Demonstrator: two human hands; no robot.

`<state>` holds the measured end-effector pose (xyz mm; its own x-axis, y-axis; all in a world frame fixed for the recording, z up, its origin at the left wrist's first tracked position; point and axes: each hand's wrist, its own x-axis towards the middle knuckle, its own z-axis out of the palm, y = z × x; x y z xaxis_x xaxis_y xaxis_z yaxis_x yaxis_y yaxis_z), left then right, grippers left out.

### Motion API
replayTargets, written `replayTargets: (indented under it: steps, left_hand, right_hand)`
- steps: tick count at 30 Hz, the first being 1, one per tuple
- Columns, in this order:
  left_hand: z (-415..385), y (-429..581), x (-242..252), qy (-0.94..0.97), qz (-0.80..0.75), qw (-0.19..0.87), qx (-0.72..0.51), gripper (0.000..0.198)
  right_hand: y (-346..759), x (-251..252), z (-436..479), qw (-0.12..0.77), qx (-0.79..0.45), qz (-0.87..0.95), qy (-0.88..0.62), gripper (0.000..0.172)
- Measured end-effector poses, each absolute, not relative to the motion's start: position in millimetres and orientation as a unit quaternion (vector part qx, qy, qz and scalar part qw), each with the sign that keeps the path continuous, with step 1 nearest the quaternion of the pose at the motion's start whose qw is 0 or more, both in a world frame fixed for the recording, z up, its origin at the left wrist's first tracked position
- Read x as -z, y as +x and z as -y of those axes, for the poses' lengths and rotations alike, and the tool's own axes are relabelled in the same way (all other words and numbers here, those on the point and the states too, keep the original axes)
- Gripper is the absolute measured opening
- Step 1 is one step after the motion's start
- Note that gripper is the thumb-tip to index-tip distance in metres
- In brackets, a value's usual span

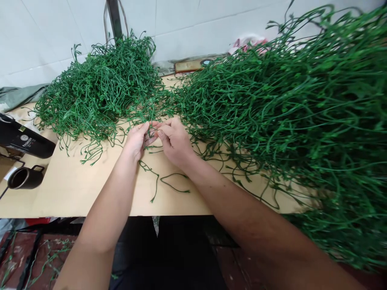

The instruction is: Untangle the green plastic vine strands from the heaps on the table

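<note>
My left hand (136, 139) and my right hand (174, 141) meet at the middle of a light wooden table (75, 189), fingertips pinched together on thin green plastic stems (154, 177) that trail down toward the front edge. A smaller heap of tangled green stems (99, 86) lies behind my left hand. A much larger heap of green stems (296, 112) fills the right side, right next to my right hand. What exactly sits between the fingertips is partly hidden.
A black bottle (26, 141) lies at the table's left edge, with a dark metal cup (26, 178) below it. A white tiled wall (196, 20) stands behind. Reddish floor tiles with loose stems (36, 257) show under the table.
</note>
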<state>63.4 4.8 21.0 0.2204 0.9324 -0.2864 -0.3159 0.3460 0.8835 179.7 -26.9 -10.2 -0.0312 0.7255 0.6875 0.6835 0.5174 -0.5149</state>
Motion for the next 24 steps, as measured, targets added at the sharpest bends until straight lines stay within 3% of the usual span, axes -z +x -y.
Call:
replayTargets:
  steps: [11, 18, 24]
  left_hand:
    - [-3.1, 72.0, -18.4, 0.315, -0.458, 0.694, -0.458, 0.015]
    - [-16.0, 64.2, -19.0, 0.199, -0.445, 0.662, -0.569, 0.029]
    - [-5.6, 60.3, -20.2, 0.334, -0.424, 0.712, -0.448, 0.019]
  right_hand:
    - [177.0, 4.8, 29.6, 0.552, -0.034, 0.745, -0.372, 0.024]
    - [157.0, -14.8, 56.2, 0.532, -0.064, 0.808, -0.245, 0.026]
    - [197.4, -17.7, 36.2, 0.537, 0.023, 0.677, -0.503, 0.027]
